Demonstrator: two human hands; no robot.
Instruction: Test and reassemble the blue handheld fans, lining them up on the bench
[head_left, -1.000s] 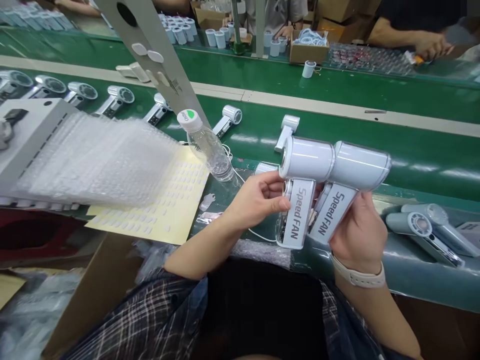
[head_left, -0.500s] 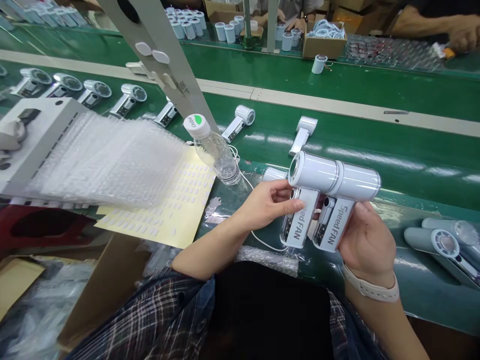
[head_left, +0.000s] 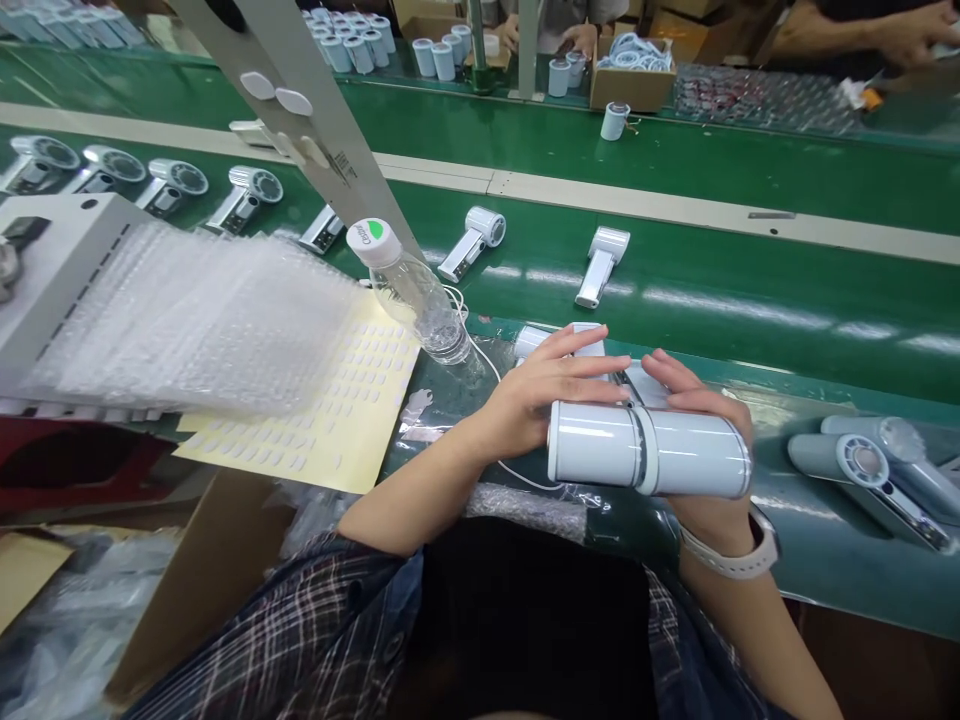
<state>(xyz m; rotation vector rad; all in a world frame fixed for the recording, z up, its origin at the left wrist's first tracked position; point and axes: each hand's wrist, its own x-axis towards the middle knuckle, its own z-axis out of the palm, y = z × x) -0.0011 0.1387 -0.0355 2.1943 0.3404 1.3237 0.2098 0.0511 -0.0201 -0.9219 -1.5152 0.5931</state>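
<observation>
Two white handheld fans sit side by side in my hands, their round barrels toward me. The left fan [head_left: 592, 443] is held by my left hand [head_left: 540, 395], fingers stretched over its handle. My right hand [head_left: 697, 405] holds the right fan [head_left: 697, 452]; a pale watch strap is on that wrist. The handles point away from me and are mostly hidden. Both fans hover just above the near edge of the green bench.
A green conveyor belt [head_left: 750, 290] carries several white fans, such as one fan [head_left: 600, 265]. A plastic water bottle [head_left: 409, 290], a yellow sticker sheet [head_left: 352, 420] and a bubble-wrap stack [head_left: 187, 320] lie left. Two grey fans [head_left: 870, 470] lie right. Other people work across the belt.
Both hands tipped the two fans forward and lowered them: the "SpeedFAN" handles that faced me now point away, and the barrels face me.
</observation>
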